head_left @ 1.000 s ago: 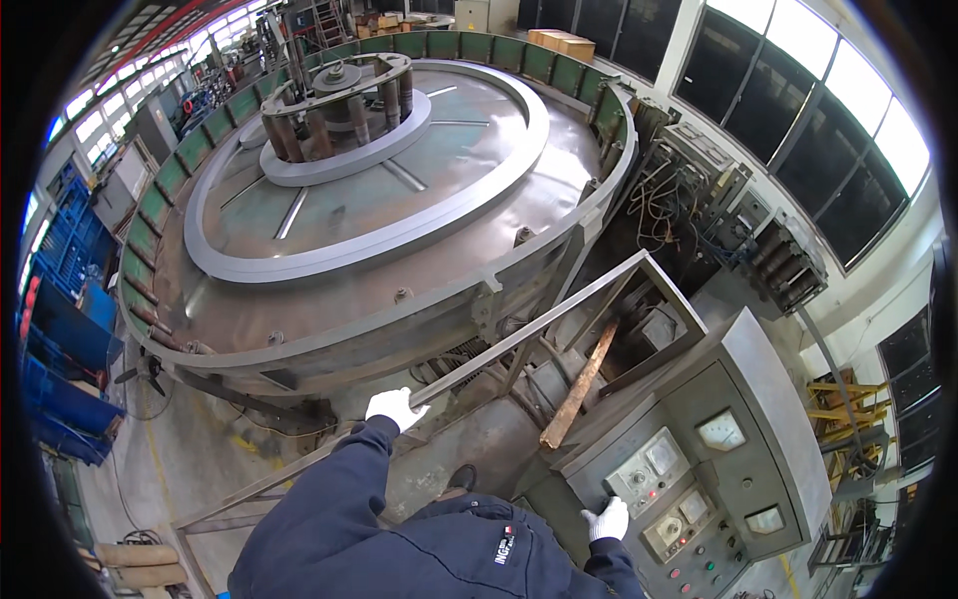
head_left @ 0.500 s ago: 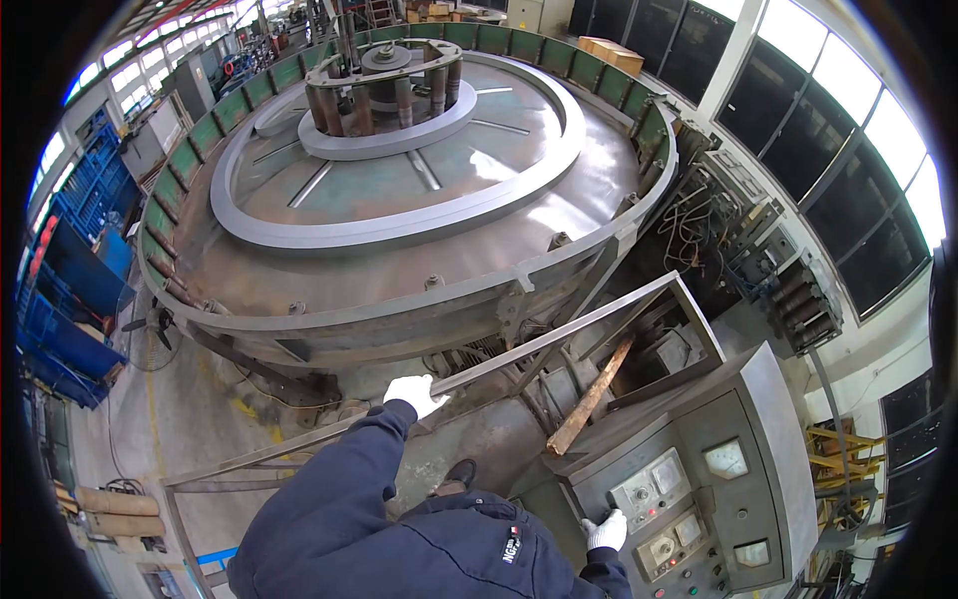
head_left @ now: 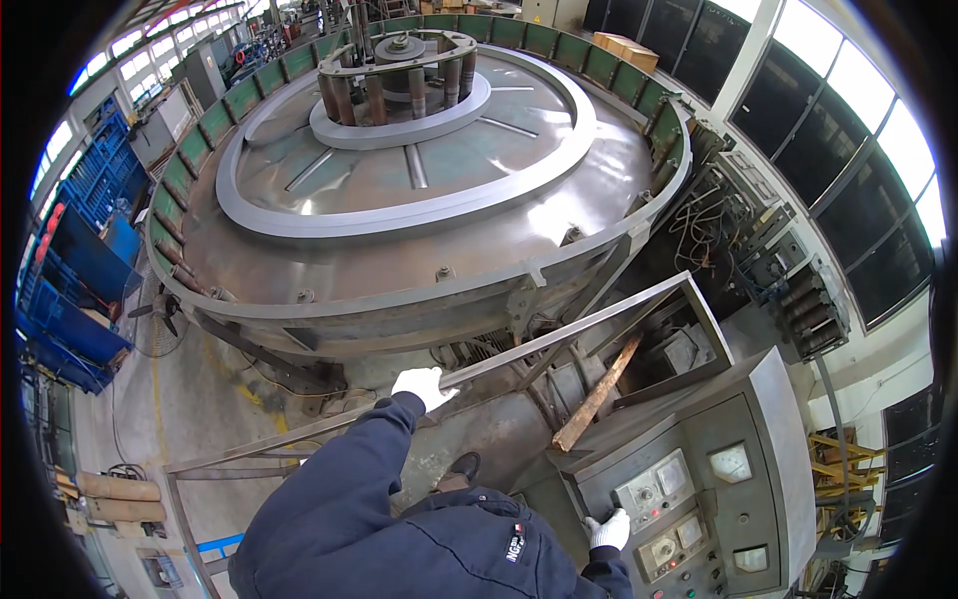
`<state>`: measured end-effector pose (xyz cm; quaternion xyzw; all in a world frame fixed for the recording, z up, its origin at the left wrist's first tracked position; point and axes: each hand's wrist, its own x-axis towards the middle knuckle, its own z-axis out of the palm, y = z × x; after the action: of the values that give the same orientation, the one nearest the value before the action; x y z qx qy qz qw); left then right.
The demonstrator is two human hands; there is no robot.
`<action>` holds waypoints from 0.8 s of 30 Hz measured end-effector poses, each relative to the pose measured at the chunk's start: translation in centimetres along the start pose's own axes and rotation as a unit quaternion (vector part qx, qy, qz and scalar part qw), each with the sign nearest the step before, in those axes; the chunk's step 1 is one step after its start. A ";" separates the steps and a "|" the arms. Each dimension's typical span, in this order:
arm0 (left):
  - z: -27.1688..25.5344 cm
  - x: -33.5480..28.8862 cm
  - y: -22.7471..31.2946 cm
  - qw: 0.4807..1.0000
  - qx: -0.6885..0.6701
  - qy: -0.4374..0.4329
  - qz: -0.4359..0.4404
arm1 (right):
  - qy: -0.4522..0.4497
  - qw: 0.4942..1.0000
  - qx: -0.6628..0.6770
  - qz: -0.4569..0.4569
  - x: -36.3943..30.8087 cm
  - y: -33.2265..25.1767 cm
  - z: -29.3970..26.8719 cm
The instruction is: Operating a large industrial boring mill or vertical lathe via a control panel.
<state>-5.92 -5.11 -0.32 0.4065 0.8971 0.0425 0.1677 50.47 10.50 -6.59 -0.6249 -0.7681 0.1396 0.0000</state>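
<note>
Wrapped in a white glove, my left hand (head_left: 423, 387) is closed around the top bar of a metal guard rail (head_left: 519, 349). My right hand (head_left: 608, 530), also gloved in white, is bent over the left edge of a grey control console (head_left: 699, 439), with thumb and fingers on either side. Beside its fingers is a light panel with a knob (head_left: 646, 492); what the fingertips touch is partly hidden. Beyond the rail lies a huge round machine table (head_left: 399, 260) with a smooth raised ring (head_left: 399, 222) on it and a hub on posts (head_left: 419, 90) in the middle.
A wooden plank (head_left: 597, 394) leans inside the rail frame. Tangled cables (head_left: 704, 225) hang at the right of the machine. A floor fan (head_left: 158, 311) and blue metal racks (head_left: 70, 309) stand at the left. My shoe (head_left: 465, 465) shows below the rail.
The round table has turned slightly, its near side shifting left. The whole view has tilted a little. Both hands keep their places on the rail and the console.
</note>
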 end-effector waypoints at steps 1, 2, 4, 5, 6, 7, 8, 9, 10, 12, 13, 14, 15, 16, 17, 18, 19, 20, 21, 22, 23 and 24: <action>0.0 0.1 0.0 1.000 0.001 -0.003 -0.001 | 0.003 1.000 0.000 -0.003 0.0 0.1 0.1; 0.1 0.2 0.0 1.000 0.003 -0.006 -0.002 | 0.009 1.000 -0.006 -0.002 -0.1 0.3 0.3; 0.6 0.4 -0.1 1.000 0.005 0.000 -0.001 | 0.024 1.000 -0.018 -0.004 -0.1 0.4 0.5; 0.7 0.4 -0.2 1.000 0.006 0.003 -0.001 | 0.023 1.000 -0.015 -0.005 0.0 0.5 0.5; 0.6 0.4 -0.2 1.000 0.007 0.002 -0.001 | 0.020 1.000 -0.012 -0.005 0.0 0.5 0.5; 0.5 0.3 -0.2 1.000 0.007 0.001 -0.001 | 0.018 1.000 -0.008 -0.006 0.0 0.4 0.4; 0.5 0.3 -0.1 1.000 0.007 0.000 -0.001 | 0.016 1.000 -0.007 -0.005 0.0 0.4 0.4; 0.5 0.3 -0.1 1.000 0.008 0.001 -0.001 | 0.015 1.000 -0.005 -0.004 0.0 0.4 0.4; 0.6 0.3 -0.1 1.000 0.008 0.002 0.000 | 0.014 1.000 -0.004 -0.003 0.0 0.4 0.4; 0.5 0.3 -0.1 1.000 0.009 -0.002 -0.002 | 0.017 1.000 -0.007 -0.005 -0.1 0.1 0.2; 0.3 0.2 0.1 1.000 0.008 -0.007 -0.004 | 0.019 1.000 -0.008 -0.007 -0.1 -0.1 0.0; 0.2 0.2 0.2 1.000 0.008 -0.012 -0.007 | 0.014 1.000 -0.006 -0.003 -0.2 0.0 -0.2; 0.1 0.1 0.2 1.000 0.006 -0.008 -0.006 | 0.009 1.000 -0.002 -0.002 -0.1 0.1 -0.3; 0.0 0.1 0.2 1.000 0.007 -0.001 -0.006 | 0.004 1.000 0.005 -0.002 0.0 0.0 -0.2; 0.1 -0.1 0.1 1.000 0.007 0.006 -0.006 | 0.014 1.000 0.002 -0.002 -0.2 0.0 -0.3; 0.3 -0.1 -0.1 1.000 0.000 0.011 -0.005 | 0.010 1.000 0.006 0.002 -0.2 -0.1 -0.3; 0.5 0.0 -0.1 1.000 0.002 0.012 -0.001 | 0.007 1.000 0.009 0.008 -0.2 -0.1 -0.5; 0.5 0.0 -0.1 1.000 0.004 0.014 0.000 | 0.003 1.000 0.013 0.011 -0.2 -0.1 -0.5; 0.5 0.0 0.0 1.000 0.004 0.014 0.001 | -0.001 1.000 0.013 0.014 -0.2 -0.2 -0.7; 0.1 -0.1 0.1 1.000 0.005 0.007 -0.006 | -0.002 1.000 0.009 0.015 -0.2 -0.4 -0.7; 0.1 -0.1 0.0 1.000 0.004 0.006 -0.006 | -0.004 1.000 0.006 0.016 -0.2 -0.5 -0.7; 0.1 -0.2 -0.1 1.000 0.003 0.004 -0.006 | -0.002 1.000 0.011 0.012 -0.1 -0.5 -0.7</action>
<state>-5.87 -5.35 -0.36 0.4015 0.9004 0.0404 0.1627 50.10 10.45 -5.82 -0.6339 -0.7588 0.1497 0.0039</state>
